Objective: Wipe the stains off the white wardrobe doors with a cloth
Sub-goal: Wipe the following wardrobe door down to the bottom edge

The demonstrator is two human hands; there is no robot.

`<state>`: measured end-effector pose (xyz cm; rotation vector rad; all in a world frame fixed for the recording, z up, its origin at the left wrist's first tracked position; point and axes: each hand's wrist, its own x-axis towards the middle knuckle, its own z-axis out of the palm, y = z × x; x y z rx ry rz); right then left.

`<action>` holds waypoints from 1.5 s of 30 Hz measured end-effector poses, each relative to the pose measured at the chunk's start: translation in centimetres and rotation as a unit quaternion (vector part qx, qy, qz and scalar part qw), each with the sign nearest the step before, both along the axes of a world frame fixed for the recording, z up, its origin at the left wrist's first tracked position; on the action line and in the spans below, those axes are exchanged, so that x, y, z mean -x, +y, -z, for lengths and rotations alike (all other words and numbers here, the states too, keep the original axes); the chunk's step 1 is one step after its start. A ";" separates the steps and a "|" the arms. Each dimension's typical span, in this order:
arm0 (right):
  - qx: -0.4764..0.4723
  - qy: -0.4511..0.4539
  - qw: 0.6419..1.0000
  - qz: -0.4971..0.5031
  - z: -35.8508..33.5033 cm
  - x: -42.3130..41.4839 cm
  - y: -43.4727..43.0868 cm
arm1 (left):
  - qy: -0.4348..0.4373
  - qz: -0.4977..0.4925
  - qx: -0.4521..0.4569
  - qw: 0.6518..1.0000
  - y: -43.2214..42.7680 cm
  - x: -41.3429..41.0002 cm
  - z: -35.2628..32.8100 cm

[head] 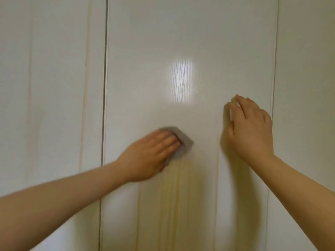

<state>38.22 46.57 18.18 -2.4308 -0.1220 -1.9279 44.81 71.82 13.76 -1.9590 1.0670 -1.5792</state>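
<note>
A white wardrobe door (pixel 181 42) fills the middle of the view. My left hand (pixel 150 154) presses a small grey cloth (pixel 183 142) flat against the door with straight fingers; the cloth sticks out past the fingertips to the right. Faint yellowish streaks (pixel 174 192) run down the door below the cloth. My right hand (pixel 252 129) rests on the same door farther right and higher, fingertips touching the surface, holding nothing.
A dark vertical gap (pixel 104 87) separates this door from the left door (pixel 45 87). Another seam (pixel 274 69) marks the right door (pixel 308 69). A bright light reflection (pixel 181 80) sits above the hands.
</note>
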 end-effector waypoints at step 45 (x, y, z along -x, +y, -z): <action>0.007 0.172 0.985 0.011 4.1 2.6 -6.2 | -0.015 0.084 -0.177 0.981 -8.7 1.0 0.0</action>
